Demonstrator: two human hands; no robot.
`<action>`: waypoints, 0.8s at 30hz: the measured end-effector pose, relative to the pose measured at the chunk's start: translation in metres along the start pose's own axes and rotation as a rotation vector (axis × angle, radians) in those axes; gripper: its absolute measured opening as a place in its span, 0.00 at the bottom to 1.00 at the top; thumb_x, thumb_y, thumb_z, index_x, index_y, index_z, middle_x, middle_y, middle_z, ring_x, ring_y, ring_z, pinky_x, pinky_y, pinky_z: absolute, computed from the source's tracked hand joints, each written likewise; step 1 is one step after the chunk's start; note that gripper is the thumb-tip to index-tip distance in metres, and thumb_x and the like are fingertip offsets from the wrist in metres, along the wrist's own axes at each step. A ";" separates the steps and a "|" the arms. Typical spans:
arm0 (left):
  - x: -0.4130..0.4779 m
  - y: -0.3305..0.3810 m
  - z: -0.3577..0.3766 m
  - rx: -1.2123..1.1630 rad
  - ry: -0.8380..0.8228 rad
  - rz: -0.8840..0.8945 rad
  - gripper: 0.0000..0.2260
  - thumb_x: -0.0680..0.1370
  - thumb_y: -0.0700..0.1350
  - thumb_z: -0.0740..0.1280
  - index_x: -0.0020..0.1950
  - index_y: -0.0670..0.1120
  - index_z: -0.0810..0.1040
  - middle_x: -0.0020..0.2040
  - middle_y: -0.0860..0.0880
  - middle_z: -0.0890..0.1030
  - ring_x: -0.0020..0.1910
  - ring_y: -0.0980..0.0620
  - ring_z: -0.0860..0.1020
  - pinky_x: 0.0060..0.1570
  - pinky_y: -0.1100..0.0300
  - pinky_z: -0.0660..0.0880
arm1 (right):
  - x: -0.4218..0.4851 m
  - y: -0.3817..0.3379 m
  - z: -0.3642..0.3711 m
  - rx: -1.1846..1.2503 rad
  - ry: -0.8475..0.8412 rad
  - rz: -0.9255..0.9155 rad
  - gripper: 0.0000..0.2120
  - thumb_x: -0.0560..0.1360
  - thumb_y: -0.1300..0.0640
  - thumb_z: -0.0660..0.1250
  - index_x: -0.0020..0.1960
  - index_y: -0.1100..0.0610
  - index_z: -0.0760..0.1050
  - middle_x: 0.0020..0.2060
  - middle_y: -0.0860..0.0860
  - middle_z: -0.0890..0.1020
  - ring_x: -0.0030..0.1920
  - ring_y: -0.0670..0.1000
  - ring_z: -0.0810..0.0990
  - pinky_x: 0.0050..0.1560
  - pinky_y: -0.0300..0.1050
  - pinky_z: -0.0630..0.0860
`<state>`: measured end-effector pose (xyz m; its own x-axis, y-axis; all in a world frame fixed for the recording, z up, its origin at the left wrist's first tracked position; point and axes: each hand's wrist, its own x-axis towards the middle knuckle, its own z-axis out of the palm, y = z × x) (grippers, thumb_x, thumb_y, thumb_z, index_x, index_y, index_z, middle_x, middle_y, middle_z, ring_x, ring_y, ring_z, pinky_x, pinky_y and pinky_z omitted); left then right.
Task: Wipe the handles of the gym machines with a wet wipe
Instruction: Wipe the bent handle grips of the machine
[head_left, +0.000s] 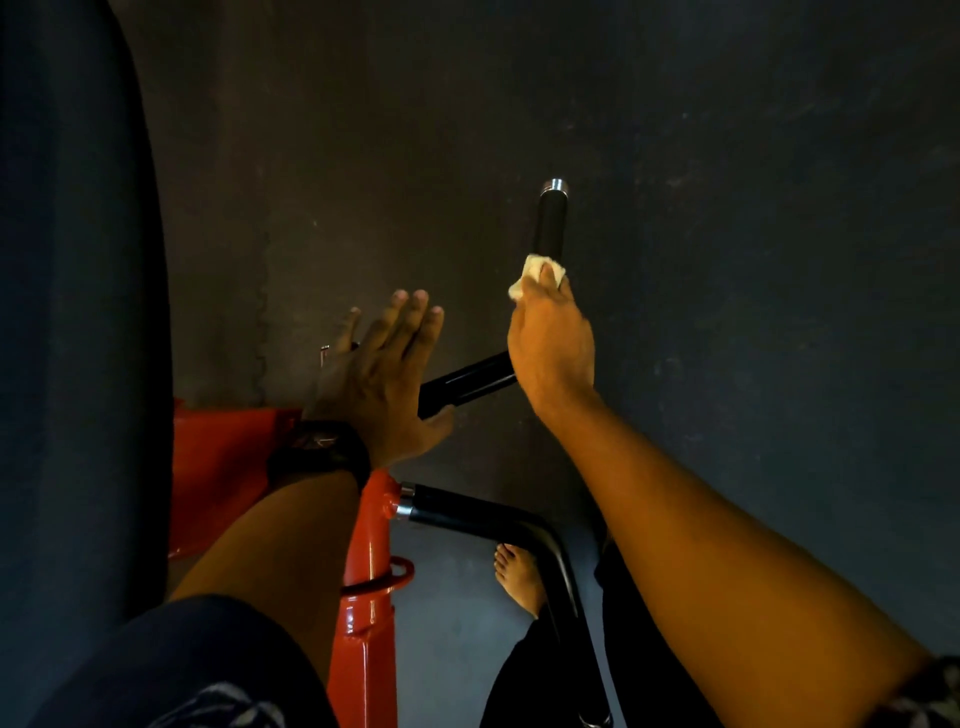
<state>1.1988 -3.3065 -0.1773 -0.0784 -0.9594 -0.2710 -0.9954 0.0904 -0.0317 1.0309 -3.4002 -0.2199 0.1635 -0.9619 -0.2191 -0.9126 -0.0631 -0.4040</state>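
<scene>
At the far left a dark padded cushion (78, 312) fills the edge of the view, with the machine's red frame (366, 577) just right of it, near the person. The left hand (379, 374), a watch (322, 447) on its wrist, lies flat with fingers straight and slightly spread above the near-left stretch of the bent black handle (549, 223). Whether it touches the bar I cannot tell.

Right of it, the right hand (550, 348) grips the wet wipe (535, 273), pressing it round the handle at the bend. From that hand the handle's unwiped length runs straight away, long axis pointing far, to a chrome end cap. The right hand is plainly the nearer, so the coming stroke likely slides outward along that axis with nothing in its way.

Nearer, a second black handle (467, 512) juts right from the red frame and bends down past a bare foot (519, 577) on the dark floor (779, 208).
</scene>
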 end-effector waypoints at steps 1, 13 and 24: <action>0.000 0.000 -0.001 -0.002 -0.009 -0.002 0.45 0.70 0.69 0.54 0.81 0.44 0.59 0.81 0.45 0.59 0.80 0.46 0.57 0.74 0.38 0.57 | 0.008 -0.001 -0.002 0.008 0.011 0.020 0.17 0.83 0.59 0.57 0.70 0.60 0.71 0.72 0.57 0.70 0.71 0.58 0.70 0.66 0.51 0.73; 0.002 0.002 0.002 0.001 -0.028 -0.031 0.43 0.71 0.67 0.57 0.81 0.45 0.58 0.81 0.44 0.58 0.80 0.46 0.55 0.74 0.40 0.56 | 0.027 -0.001 -0.015 -0.075 -0.049 0.094 0.19 0.82 0.61 0.60 0.73 0.55 0.66 0.68 0.57 0.73 0.62 0.56 0.77 0.57 0.47 0.76; 0.002 0.002 -0.003 -0.005 -0.055 -0.028 0.43 0.71 0.68 0.51 0.80 0.45 0.61 0.81 0.44 0.59 0.80 0.46 0.56 0.73 0.40 0.57 | -0.003 0.001 -0.026 0.183 0.076 0.279 0.13 0.84 0.58 0.58 0.58 0.56 0.80 0.54 0.56 0.83 0.54 0.55 0.81 0.44 0.42 0.72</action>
<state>1.1963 -3.3090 -0.1751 -0.0475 -0.9453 -0.3227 -0.9975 0.0620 -0.0349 1.0202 -3.4045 -0.1968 -0.1171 -0.9529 -0.2798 -0.8346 0.2472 -0.4923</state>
